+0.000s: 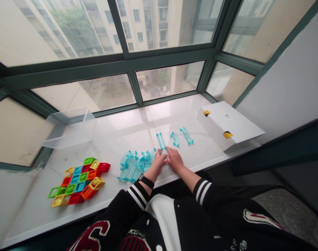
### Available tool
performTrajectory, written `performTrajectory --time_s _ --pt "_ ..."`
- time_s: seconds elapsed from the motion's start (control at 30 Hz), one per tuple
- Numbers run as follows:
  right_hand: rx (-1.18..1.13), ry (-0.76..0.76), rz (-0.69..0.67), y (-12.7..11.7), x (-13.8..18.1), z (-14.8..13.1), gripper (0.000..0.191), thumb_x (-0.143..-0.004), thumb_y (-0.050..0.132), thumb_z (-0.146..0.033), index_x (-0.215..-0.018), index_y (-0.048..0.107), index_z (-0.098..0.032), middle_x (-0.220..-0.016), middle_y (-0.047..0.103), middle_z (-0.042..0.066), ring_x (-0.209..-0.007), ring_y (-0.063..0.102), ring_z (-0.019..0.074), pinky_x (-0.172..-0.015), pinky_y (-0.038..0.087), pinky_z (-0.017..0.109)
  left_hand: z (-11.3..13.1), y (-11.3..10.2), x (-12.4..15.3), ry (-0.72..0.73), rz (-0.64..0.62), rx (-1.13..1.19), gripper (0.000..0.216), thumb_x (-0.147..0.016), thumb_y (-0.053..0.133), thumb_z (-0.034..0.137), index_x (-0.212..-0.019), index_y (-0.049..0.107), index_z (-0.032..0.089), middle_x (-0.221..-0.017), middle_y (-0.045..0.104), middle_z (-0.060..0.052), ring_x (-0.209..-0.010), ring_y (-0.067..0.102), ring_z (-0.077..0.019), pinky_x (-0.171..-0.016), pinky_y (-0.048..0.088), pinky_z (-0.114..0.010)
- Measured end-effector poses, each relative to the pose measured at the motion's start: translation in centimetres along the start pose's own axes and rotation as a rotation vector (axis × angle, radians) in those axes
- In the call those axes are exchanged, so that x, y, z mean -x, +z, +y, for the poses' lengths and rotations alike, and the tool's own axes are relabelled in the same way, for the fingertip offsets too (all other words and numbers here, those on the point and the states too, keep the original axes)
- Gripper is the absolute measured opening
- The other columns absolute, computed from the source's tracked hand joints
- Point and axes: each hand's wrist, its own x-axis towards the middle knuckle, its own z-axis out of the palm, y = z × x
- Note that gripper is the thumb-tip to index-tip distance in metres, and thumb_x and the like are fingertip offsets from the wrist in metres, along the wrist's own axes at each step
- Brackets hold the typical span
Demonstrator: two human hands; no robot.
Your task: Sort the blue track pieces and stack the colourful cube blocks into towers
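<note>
On a white marble window sill point(117, 136) my two hands sit close together near the front edge. My left hand point(158, 162) rests with curled fingers at the edge of a pile of translucent teal track pieces point(134, 164). My right hand point(174, 158) lies beside it, fingers bent, at the near end of a straight teal track piece point(161, 140). What either hand grips is hidden. Two more teal pieces, a curved one point(175, 138) and a straight one point(187, 135), lie apart just beyond.
A cluster of coloured square frame blocks point(79, 180) lies at the left front. A clear plastic bin point(68, 127) stands at the back left. A white cardboard box point(228, 125) sits at the right end. Window panes rise behind the sill.
</note>
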Motion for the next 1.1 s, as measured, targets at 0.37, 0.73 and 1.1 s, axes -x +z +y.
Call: performTrajectory --time_s 0.37,0.73,1.1 --pt "-0.017 0.008 0.029 0.2 0.1 0.1 0.066 -0.089 0.049 -0.009 -0.155 0.054 -0.014 -0.149 0.064 0.015 -0.132 0.06 0.0295 -0.118 0.045 0.05 0.3 0.2 0.3 0.001 -0.017 0.016 0.102 -0.078 0.078 0.022 -0.165 0.027 0.031 -0.178 0.016 -0.015 -0.152 0.044 -0.0321 -0.095 0.059 -0.03" --pt "-0.011 0.073 0.336 -2.9 2.0 2.8 0.05 -0.092 0.047 -0.012 -0.137 0.067 -0.018 -0.135 0.064 0.016 -0.128 0.056 0.032 -0.114 0.046 0.054 4.4 -5.1 5.1 0.089 -0.055 0.028 0.079 -0.086 0.078 0.028 -0.158 0.046 0.03 -0.172 0.035 -0.013 -0.146 0.051 -0.0351 -0.11 0.054 -0.043" --pt "0.237 0.233 0.179 -2.9 0.1 3.8 0.046 -0.098 0.057 -0.029 -0.143 0.064 -0.02 -0.144 0.058 0.021 -0.132 0.046 0.04 -0.109 0.04 0.058 4.3 -12.1 9.1 0.1 0.142 0.111 0.065 -0.085 0.079 0.028 -0.144 0.055 0.029 -0.156 0.053 -0.017 -0.13 0.066 -0.033 -0.109 0.057 -0.049"
